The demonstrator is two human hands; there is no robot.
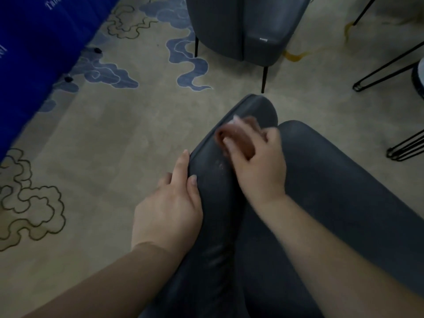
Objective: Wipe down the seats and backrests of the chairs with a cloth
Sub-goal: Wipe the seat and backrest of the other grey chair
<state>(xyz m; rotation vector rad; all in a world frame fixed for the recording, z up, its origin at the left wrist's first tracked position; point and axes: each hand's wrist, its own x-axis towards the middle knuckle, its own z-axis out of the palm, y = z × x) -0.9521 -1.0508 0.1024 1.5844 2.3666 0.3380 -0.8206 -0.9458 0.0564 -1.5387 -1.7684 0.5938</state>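
Beneath both arms, the near chair (321, 191) fills the lower view (dark, padded). Left hand (169, 203) rests with fingers spread on the backrest's outer edge. Right hand (259, 161) clutches what seems a blurred cloth (234, 131), pressed on the top.

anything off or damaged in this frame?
Pale scuffed streaks mark the dark grey leather chair backrest just below the blurred pinkish-brown cloth in the right hand; residue or wear, cannot tell. Yellow-orange marks on the beige patterned carpet may be stain or pattern.
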